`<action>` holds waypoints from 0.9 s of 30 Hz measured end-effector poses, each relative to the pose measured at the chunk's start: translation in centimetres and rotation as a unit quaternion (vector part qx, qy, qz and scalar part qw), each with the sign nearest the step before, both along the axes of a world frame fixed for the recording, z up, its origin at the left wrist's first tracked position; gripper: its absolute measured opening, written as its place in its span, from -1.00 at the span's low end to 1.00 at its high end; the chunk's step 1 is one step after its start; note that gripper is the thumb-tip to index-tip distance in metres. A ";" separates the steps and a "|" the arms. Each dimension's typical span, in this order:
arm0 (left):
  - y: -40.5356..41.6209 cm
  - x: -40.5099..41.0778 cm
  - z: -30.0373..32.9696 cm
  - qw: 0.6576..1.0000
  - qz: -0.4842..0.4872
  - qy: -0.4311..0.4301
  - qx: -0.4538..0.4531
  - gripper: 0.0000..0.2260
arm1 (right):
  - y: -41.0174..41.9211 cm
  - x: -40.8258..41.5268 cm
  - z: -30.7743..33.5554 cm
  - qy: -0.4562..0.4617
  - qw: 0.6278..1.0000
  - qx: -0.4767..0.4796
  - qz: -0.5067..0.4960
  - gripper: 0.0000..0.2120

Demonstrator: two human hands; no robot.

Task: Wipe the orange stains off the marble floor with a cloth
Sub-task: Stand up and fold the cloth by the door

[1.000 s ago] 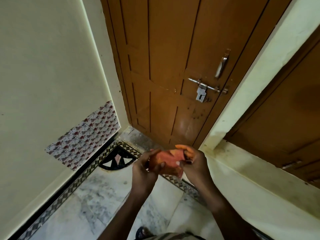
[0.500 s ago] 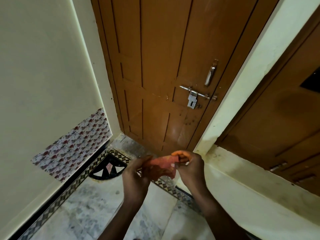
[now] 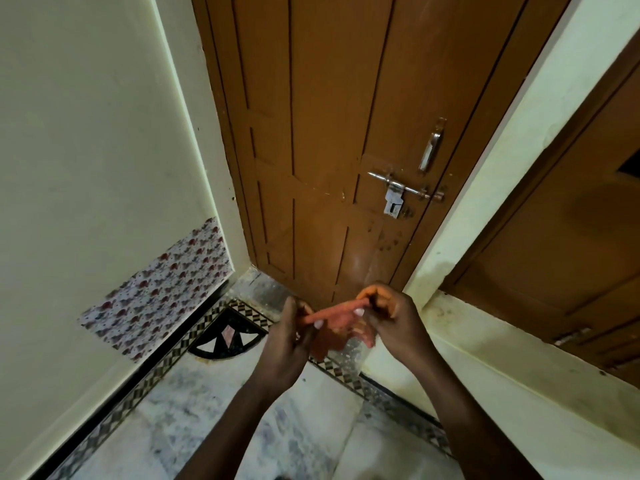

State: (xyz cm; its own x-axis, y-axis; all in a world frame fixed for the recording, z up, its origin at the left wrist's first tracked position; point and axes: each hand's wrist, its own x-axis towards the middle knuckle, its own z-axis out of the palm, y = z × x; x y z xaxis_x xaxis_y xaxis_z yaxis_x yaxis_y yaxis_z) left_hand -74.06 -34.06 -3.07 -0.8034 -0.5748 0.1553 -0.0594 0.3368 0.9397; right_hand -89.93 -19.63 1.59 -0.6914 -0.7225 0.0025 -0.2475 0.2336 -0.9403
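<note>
Cloth (image 3: 337,322) orange-pink, right hand (image 3: 393,318) fingertips stained orange. Door (image 3: 325,140) mid-brown with silver metal bolt (image 3: 403,190) and handle (image 3: 430,148); walls (image 3: 86,133) pale cream-yellow, with a white wall patch (image 3: 162,292) printed in small dark red florals. Marble floor (image 3: 180,414) white with grey-blue veining, edged by a black, white and tan diamond-pattern border (image 3: 138,386) and a black corner inlay (image 3: 227,336) with white and pink triangles.

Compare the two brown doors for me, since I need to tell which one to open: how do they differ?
The middle door faces the camera and shows a metal handle and sliding bolt; the right door is seen edge-on, partly cut off, with hardware low down that is too blurred to identify. Both are brown, panelled wood and shut.
</note>
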 end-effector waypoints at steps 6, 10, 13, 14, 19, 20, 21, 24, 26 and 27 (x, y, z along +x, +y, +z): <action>1.8 -2.8 -0.9 0.979 -0.046 0.041 0.194 -0.44 | 2.4 -2.5 -1.2 -0.006 0.993 -0.033 -0.116 -0.80; 5.1 -6.5 -0.9 0.981 -0.082 0.050 0.168 -0.54 | 6.1 -5.4 -2.6 -0.015 0.984 -0.032 -0.174 -0.89; 7.8 -10.4 -1.5 0.991 -0.069 0.020 0.110 -0.78 | 9.3 -8.6 -4.1 -0.039 0.978 -0.023 -0.202 -0.91; 8.6 -11.7 -1.8 0.993 -0.063 0.009 0.103 -0.79 | 10.3 -9.5 -4.5 -0.072 0.977 -0.022 -0.201 -0.95; 13.0 -19.2 -5.0 0.988 -0.114 -0.070 0.074 -0.55 | 15.7 -15.3 -7.5 -0.236 0.959 -0.040 -0.154 -0.51; 14.1 -21.0 -5.8 0.985 -0.122 -0.102 0.073 -0.54 | 17.0 -16.7 -8.4 -0.240 0.958 -0.037 -0.153 -0.44; 15.0 -22.6 -6.4 0.980 -0.130 -0.127 0.078 -0.59 | 17.9 -17.9 -9.4 -0.234 0.958 -0.028 -0.161 -0.43; 16.9 -27.2 -8.2 0.983 -0.096 -0.156 0.028 -0.64 | 20.2 -21.8 -13.1 -0.195 0.962 0.010 -0.193 -0.55; 18.2 -31.3 -11.0 0.980 -0.111 -0.148 0.073 -0.53 | 21.1 -25.0 -15.7 -0.174 0.961 0.023 -0.212 -0.57; 18.6 -33.1 -11.7 0.976 -0.108 -0.168 0.090 -0.52 | 21.4 -26.1 -16.6 -0.165 0.961 0.031 -0.221 -0.58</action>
State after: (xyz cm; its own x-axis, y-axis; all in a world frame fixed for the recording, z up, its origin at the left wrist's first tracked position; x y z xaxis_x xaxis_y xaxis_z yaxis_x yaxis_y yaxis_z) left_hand -107.11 -15.41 -14.77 -0.8970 -0.3801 -0.2256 -0.3202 0.2070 0.9245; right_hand -116.05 1.73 -14.97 -0.8868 -0.3496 -0.3022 0.1971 0.3053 -0.9316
